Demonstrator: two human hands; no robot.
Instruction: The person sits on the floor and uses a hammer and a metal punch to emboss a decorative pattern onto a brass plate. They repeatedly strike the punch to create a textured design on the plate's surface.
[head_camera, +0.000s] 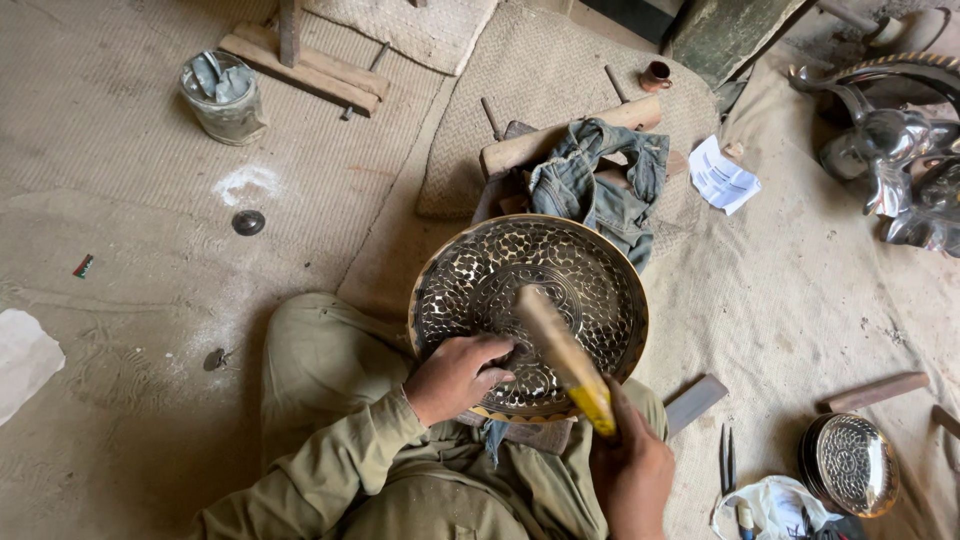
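A round brass plate (560, 260) with a dense engraved pattern rests tilted on my lap and against a wooden block draped with denim cloth (600, 185). My left hand (455, 375) is closed over the plate's lower left part, fingers curled on its surface; a small tool may be under them, hidden. My right hand (630, 470) grips a wooden mallet (560, 350) by its yellow-banded handle, its head blurred over the plate's middle.
A small engraved plate (850, 462) lies at the lower right beside a wooden stick (878, 391) and metal tools (727, 460). A glass jar (222, 97) stands at the upper left. Shiny metalware (895, 150) sits at the right. Paper (722, 175) lies on the mat.
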